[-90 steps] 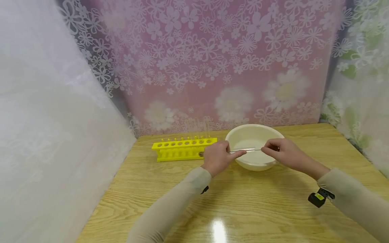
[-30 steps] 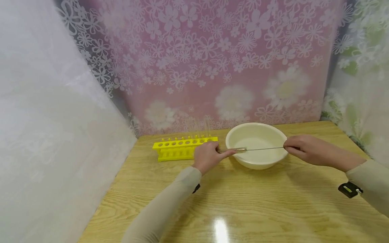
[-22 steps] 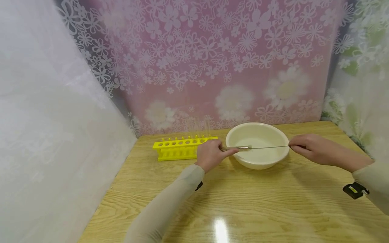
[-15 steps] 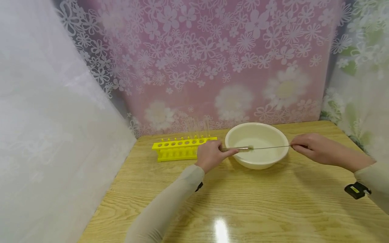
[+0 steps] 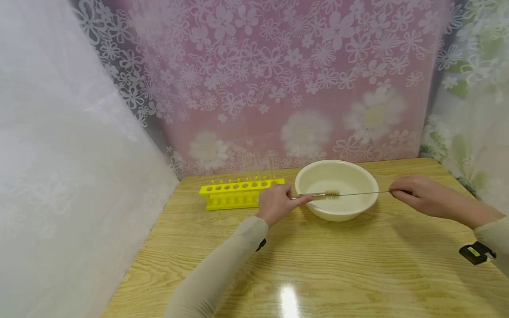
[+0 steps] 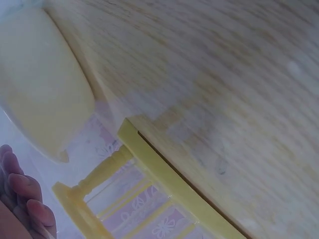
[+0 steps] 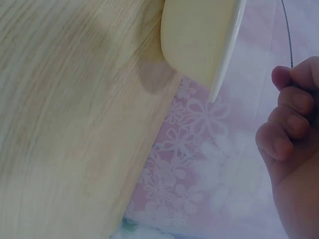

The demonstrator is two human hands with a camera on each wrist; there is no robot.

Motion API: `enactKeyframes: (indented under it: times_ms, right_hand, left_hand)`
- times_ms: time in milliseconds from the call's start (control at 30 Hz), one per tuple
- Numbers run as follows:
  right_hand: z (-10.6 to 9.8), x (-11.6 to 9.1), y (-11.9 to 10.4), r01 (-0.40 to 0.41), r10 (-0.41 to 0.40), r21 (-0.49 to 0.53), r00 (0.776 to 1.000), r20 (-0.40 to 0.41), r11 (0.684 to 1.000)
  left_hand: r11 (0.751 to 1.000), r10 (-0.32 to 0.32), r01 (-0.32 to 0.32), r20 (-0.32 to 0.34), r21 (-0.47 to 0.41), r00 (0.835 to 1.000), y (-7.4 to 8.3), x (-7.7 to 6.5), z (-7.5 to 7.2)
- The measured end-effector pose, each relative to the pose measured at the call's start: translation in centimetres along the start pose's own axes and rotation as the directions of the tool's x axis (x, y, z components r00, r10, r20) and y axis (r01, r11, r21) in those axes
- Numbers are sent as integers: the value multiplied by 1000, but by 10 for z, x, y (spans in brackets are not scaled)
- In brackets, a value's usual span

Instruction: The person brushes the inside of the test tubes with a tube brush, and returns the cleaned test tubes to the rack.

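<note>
My left hand point(image 5: 275, 204) grips a clear glass test tube point(image 5: 317, 194), its thumb lying along the tube, which points right over the basin. From the tube's mouth the bristles of a test tube brush point(image 5: 332, 193) stick out; whether the tip is still inside is hard to tell. Its thin twisted-wire handle runs right to my right hand point(image 5: 421, 195), which pinches the wire end between thumb and forefinger. In the right wrist view the wire point(image 7: 287, 31) enters those curled fingers. The left wrist view catches only the left fingertips point(image 6: 25, 185), and the tube is out of sight there.
A cream basin point(image 5: 337, 216) sits beneath the tube and brush. Left of it stands a yellow test tube rack point(image 5: 230, 206) with several clear tubes point(image 5: 271, 165) at its right end, partly behind the left hand. A floral curtain point(image 5: 254, 88) hangs behind the wooden table point(image 5: 318, 265).
My right hand has moved right, away from the left, drawing the brush bristles out of the tube's mouth. Both hands have kept their hold; the left has shifted only slightly.
</note>
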State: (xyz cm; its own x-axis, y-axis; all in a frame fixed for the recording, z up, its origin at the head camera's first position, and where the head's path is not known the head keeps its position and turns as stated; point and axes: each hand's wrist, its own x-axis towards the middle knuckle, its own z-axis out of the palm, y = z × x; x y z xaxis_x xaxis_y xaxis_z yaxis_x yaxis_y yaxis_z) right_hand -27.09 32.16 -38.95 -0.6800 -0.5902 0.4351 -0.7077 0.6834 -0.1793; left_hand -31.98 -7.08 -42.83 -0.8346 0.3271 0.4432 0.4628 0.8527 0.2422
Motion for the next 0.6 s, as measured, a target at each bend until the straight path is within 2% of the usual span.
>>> enactKeyframes:
  times_ms: [233,467,600]
  right_hand:
    - [-1,-8,2,-18,17,-10,1000,-7,1000]
    - [-2,-15,4,-4,4,-4,1000,-31,1000]
    - [-2,-17,4,-33,33,6,999,-28,999]
  left_hand:
    - [999,2,-2,13,41,1000,2,1,3]
    - [1000,5,-5,18,5,1000,5,0,7]
    - [1000,14,-14,12,1,1000,5,-1,8]
